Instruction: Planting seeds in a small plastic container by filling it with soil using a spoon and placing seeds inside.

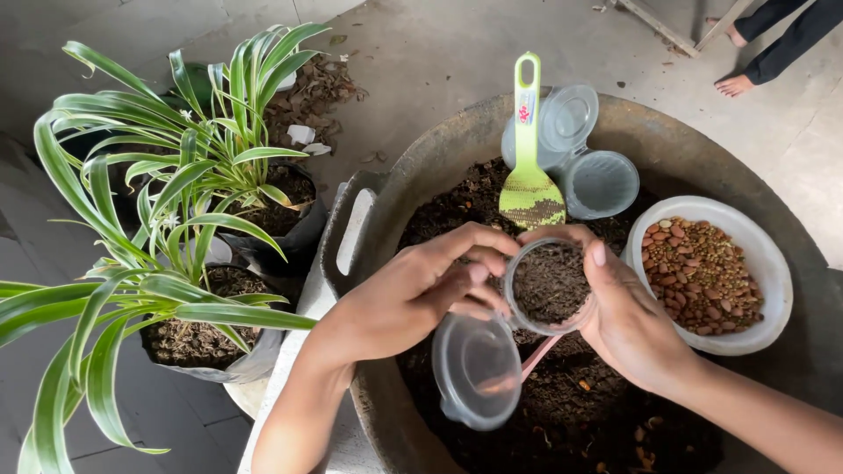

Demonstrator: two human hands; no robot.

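Soil-filled clear cup (551, 283) clasped between both hands, mouth upward: right hand (634, 325) wrapped around its right side, left hand (421, 290) fingertips pinching left rim; hinged lid (477, 369) hanging below-left.

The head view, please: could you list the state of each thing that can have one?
Small clear cup: filled with soil, held by left hand and right hand.
Its hinged lid: open.
Empty clear cups: open.
White bowl: holds brown pebbles.
Green scoop: soiled, resting.

Home yard/patio: potted plants (189, 175), soil tub (667, 149), concrete floor (439, 53).
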